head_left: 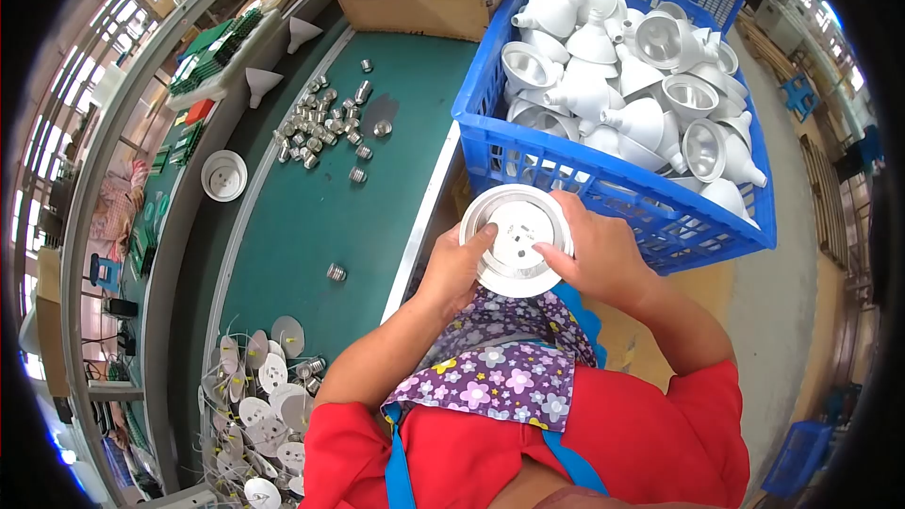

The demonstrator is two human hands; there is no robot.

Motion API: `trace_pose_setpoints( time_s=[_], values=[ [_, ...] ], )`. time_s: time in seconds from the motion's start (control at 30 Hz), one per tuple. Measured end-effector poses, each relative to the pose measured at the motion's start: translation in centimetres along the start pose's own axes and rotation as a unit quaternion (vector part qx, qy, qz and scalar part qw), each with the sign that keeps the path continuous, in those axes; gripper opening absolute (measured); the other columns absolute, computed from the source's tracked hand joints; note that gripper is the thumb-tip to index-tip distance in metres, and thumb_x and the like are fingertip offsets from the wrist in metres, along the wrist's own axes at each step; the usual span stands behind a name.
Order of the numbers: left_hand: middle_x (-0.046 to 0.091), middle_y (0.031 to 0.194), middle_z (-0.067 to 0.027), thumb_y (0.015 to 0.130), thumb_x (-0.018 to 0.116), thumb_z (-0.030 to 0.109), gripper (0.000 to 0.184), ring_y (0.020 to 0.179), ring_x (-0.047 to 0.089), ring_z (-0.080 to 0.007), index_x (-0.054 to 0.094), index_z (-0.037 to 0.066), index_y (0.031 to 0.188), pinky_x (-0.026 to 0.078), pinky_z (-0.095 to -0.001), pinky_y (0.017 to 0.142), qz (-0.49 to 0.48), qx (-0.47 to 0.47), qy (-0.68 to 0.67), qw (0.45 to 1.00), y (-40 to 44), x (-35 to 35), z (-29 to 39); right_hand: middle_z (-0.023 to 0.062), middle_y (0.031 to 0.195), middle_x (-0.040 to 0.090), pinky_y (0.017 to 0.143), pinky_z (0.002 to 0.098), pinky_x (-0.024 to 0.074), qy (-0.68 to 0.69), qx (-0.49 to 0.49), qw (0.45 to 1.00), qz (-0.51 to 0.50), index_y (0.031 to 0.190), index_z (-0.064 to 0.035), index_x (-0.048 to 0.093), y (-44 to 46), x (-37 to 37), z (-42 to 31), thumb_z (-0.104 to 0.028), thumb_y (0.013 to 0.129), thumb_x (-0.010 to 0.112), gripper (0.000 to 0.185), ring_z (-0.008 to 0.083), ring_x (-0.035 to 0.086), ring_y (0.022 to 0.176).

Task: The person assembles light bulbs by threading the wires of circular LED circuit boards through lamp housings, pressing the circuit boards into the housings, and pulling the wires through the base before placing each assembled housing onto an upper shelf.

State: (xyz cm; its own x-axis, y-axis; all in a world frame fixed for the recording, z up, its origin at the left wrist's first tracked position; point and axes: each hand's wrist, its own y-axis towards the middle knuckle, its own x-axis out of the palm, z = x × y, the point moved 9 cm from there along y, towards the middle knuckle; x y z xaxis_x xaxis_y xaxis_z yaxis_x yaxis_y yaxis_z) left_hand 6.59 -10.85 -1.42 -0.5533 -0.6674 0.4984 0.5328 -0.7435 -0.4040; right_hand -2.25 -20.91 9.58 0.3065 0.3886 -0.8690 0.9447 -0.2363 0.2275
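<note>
A white cone-shaped lamp housing (481, 207) is held in front of my apron, its wide opening facing up. Inside it lies a round white LED board (520, 221) with small dark spots. My left hand (452, 264) grips the rim from the left, thumb on the board. From the right, my right hand (596, 250) holds the rim, its thumb also on the board. Just beyond my hands, a blue crate (603, 184) is heaped with white lamp housings (589, 85). The underside of the held housing is hidden.
On the green bench (283, 236) lie a cluster of metal screw caps (325, 123) and a lone cap (337, 272). Round white boards with wires (273, 372) are piled lower left. Along the conveyor (203, 236) sits another housing (224, 176). A cardboard box (415, 9) stands behind.
</note>
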Motion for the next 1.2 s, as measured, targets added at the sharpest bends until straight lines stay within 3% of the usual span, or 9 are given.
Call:
trace_pose_setpoints(
  time_s=[0.37,0.47,0.57,0.6,0.7,0.73,0.87,1.03,1.2],
  values=[
    [0.061,0.107,-0.0106,0.092,0.05,0.009,0.027,0.093,0.058,-0.0143,0.056,-0.004,0.114,0.047,-0.0276,0.083,0.022,0.087,0.132,0.987,-0.5,-1.3,0.8,0.0179,0.083,0.062,0.06,0.0384,0.0496,0.047,-0.008,0.999,0.003,0.121,0.0004,0.04,-0.9,0.8,-0.7,-0.026,0.076,0.069,0.06,0.0315,0.064,0.07],
    [0.061,0.11,-0.0099,0.091,0.049,0.007,0.028,0.097,0.057,-0.0149,0.056,-0.003,0.116,0.045,-0.027,0.086,0.003,0.191,0.214,0.958,-1.9,-1.0,3.3,0.0083,0.078,0.059,0.062,0.0281,0.048,0.261,0.075,0.957,-0.106,0.118,-0.0007,0.045,-1.6,0.9,0.2,-0.028,0.083,0.064,0.048,0.017,0.059,0.067],
    [0.06,0.116,-0.0141,0.089,0.044,0.001,0.03,0.105,0.057,-0.0187,0.056,-0.003,0.117,0.043,-0.0283,0.091,-0.057,0.343,0.317,0.883,-4.8,0.0,6.0,0.0004,0.076,0.057,0.057,0.0217,0.0431,0.534,0.188,0.824,-0.025,0.112,-0.0041,0.052,-2.1,2.8,4.9,-0.024,0.091,0.054,0.029,0.0086,0.052,0.059],
    [0.06,0.115,-0.0156,0.089,0.044,0.0,0.03,0.105,0.057,-0.0203,0.057,-0.004,0.116,0.043,-0.0298,0.091,-0.084,0.35,0.27,0.893,-4.7,-0.7,5.4,-0.0013,0.08,0.057,0.059,0.0196,0.0435,0.51,0.186,0.84,-0.026,0.106,-0.003,0.058,-1.8,2.9,5.1,-0.023,0.096,0.044,0.026,0.0062,0.051,0.063],
    [0.06,0.113,-0.0193,0.086,0.051,0.001,0.025,0.102,0.059,-0.0241,0.057,-0.006,0.109,0.048,-0.0332,0.087,-0.121,0.306,0.147,0.933,-4.3,-2.7,4.1,-0.0005,0.079,0.055,0.061,0.0194,0.0451,0.557,0.186,0.806,-0.072,0.105,-0.0022,0.06,-1.1,5.1,3.7,-0.023,0.096,0.046,0.027,0.0059,0.051,0.066],
    [0.059,0.113,-0.0184,0.086,0.052,0.001,0.023,0.1,0.059,-0.0241,0.057,-0.005,0.107,0.05,-0.0335,0.085,-0.095,0.228,0.091,0.965,-2.5,-4.7,2.6,-0.0004,0.08,0.055,0.063,0.0194,0.0461,0.609,0.183,0.767,-0.085,0.108,-0.0021,0.06,-1.0,6.2,3.1,-0.021,0.095,0.047,0.026,0.0056,0.051,0.069],
    [0.056,0.113,-0.0111,0.088,0.052,0.015,0.026,0.09,0.06,-0.0244,0.053,0.006,0.112,0.051,-0.0314,0.069,-0.159,0.17,-0.173,0.957,-3.3,-4.2,1.8,-0.0008,0.085,0.057,0.066,0.0195,0.0453,0.737,0.135,0.66,-0.057,0.115,-0.0037,0.059,-0.1,7.0,1.1,-0.018,0.094,0.049,0.027,0.0055,0.051,0.071],
    [0.055,0.122,-0.0056,0.091,0.048,0.033,0.037,0.081,0.061,-0.0235,0.051,0.018,0.125,0.047,-0.024,0.05,-0.28,0.14,-0.302,0.901,-3.8,-3.8,1.8,0.0005,0.089,0.056,0.069,0.0216,0.045,0.748,0.099,0.655,-0.043,0.114,0.0006,0.058,0.8,5.9,-0.5,-0.015,0.091,0.055,0.027,0.0073,0.051,0.074],
    [0.058,0.12,-0.0033,0.093,0.043,0.031,0.035,0.076,0.061,-0.0209,0.052,0.022,0.126,0.042,-0.0216,0.045,-0.345,0.097,-0.373,0.856,-3.5,-2.3,0.8,0.0004,0.096,0.059,0.069,0.0183,0.0441,0.719,0.033,0.694,0.002,0.105,-0.0015,0.064,1.6,4.3,-1.9,-0.007,0.088,0.058,0.018,0.0053,0.052,0.077]
  ],
)
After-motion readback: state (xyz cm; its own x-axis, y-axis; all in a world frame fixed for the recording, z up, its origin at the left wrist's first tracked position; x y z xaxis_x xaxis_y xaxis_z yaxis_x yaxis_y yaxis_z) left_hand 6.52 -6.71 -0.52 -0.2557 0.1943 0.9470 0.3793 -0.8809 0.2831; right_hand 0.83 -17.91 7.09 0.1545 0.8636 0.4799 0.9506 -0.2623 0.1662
